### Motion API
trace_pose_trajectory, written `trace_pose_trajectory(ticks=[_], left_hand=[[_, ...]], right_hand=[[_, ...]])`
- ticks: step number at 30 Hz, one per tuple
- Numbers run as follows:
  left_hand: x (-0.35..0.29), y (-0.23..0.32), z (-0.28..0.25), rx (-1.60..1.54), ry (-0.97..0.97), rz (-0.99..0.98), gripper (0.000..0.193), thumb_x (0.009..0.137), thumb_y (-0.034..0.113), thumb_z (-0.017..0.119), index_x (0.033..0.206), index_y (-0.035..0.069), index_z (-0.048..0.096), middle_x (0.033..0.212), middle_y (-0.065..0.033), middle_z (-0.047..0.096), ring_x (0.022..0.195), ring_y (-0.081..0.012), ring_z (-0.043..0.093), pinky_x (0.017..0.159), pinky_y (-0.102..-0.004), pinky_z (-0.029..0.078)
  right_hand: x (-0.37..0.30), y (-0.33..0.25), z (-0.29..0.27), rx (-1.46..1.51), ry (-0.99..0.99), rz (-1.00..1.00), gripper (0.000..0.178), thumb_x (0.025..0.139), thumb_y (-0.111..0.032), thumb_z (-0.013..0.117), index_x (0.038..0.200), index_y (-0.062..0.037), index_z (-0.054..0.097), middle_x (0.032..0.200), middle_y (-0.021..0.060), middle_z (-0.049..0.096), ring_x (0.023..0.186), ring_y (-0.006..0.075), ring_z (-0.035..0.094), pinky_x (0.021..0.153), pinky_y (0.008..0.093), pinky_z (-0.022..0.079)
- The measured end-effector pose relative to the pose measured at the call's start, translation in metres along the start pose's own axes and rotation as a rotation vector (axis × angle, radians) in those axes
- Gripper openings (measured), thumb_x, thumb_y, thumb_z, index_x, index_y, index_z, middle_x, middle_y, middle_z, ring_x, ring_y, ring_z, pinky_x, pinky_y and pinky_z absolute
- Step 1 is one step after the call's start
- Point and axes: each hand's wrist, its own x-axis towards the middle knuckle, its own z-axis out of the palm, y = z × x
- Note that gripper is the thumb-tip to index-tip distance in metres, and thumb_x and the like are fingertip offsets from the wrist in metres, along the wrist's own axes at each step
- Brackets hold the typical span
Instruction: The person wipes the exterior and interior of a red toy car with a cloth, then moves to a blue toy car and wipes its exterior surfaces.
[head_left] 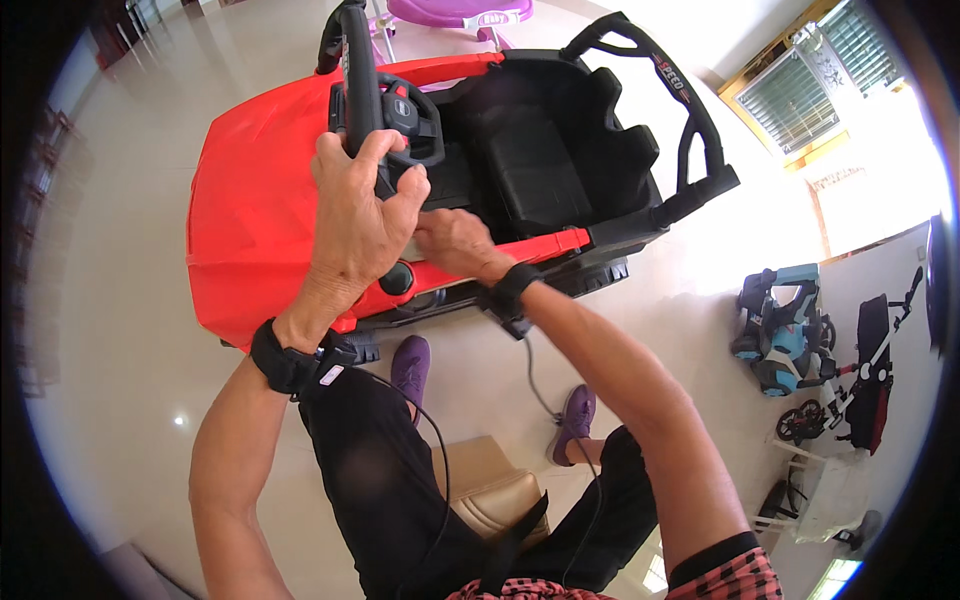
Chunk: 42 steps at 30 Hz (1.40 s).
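A red and black ride-on toy car [262,200] stands in front of me, with a black steering wheel [428,130] and a black seat [535,170]. My left hand [362,205] is wrapped round the lower part of the black windshield frame [361,80], beside the wheel. To its right, my right hand [455,242] is closed at the inner edge of the car's red side sill [530,250]. Its fingertips are partly hidden, and I cannot make out what they hold. Both wrists wear black straps with dark cables hanging from them.
A black roll bar [690,100] rises at the car's rear. Beyond the car is a purple baby item [460,10]. A blue and grey ride-on toy [785,330] and a folded stroller [868,375] stand at right. Between my legs is a tan padded seat [495,505].
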Motion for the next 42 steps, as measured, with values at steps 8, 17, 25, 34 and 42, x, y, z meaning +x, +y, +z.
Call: trace_pose_trajectory(ticks=[8, 17, 25, 34, 42], left_hand=[[0.003, 0.003, 0.000, -0.059, 0.021, -0.050, 0.025, 0.084, 0.022, 0.066, 0.104, 0.006, 0.061, 0.098, -0.0185, 0.043, 0.095, -0.0346, 0.045, 0.085, -0.0433, 0.041], [0.005, -0.004, 0.007, 0.001, 0.069, -0.021, 0.021, 0.082, 0.024, 0.066, 0.097, 0.009, 0.064, 0.087, -0.0197, 0.048, 0.090, -0.0350, 0.046, 0.081, -0.0428, 0.042], [0.006, -0.005, 0.010, 0.005, 0.095, -0.034, 0.020, 0.082, 0.026, 0.067, 0.094, 0.010, 0.066, 0.089, -0.0215, 0.048, 0.087, -0.0360, 0.047, 0.077, -0.0436, 0.044], [0.002, -0.011, 0.009, -0.016, 0.126, -0.007, 0.021, 0.080, 0.028, 0.067, 0.091, 0.010, 0.065, 0.086, -0.0196, 0.048, 0.086, -0.0335, 0.045, 0.075, -0.0440, 0.044], [0.010, -0.015, 0.015, -0.051, 0.169, 0.031, 0.014, 0.078, 0.024, 0.067, 0.083, 0.011, 0.066, 0.082, -0.0234, 0.050, 0.081, -0.0370, 0.049, 0.071, -0.0443, 0.043]], right_hand=[[-0.059, 0.013, -0.002, 0.065, 0.217, -0.305, 0.018, 0.083, -0.010, 0.060, 0.100, -0.0056, 0.063, 0.101, 0.0165, 0.060, 0.088, 0.0374, 0.061, 0.076, 0.0471, 0.050], [-0.044, -0.001, 0.001, -0.139, 0.025, -0.114, 0.045, 0.073, -0.024, 0.070, 0.118, -0.0190, 0.064, 0.104, 0.0137, 0.059, 0.091, 0.0344, 0.065, 0.078, 0.0448, 0.054], [-0.080, 0.012, 0.021, -0.033, 0.321, -0.198, 0.031, 0.073, -0.010, 0.066, 0.104, -0.0146, 0.068, 0.103, 0.0102, 0.053, 0.095, 0.0338, 0.056, 0.079, 0.0475, 0.045], [-0.164, 0.026, 0.053, 0.060, 0.078, -0.238, 0.019, 0.074, -0.013, 0.068, 0.093, -0.0103, 0.068, 0.101, 0.0118, 0.058, 0.087, 0.0364, 0.061, 0.073, 0.0486, 0.048], [-0.208, 0.037, 0.048, 0.304, -0.097, 0.148, 0.026, 0.078, -0.028, 0.068, 0.082, -0.0027, 0.063, 0.085, 0.0188, 0.060, 0.076, 0.0382, 0.061, 0.066, 0.0462, 0.046]])
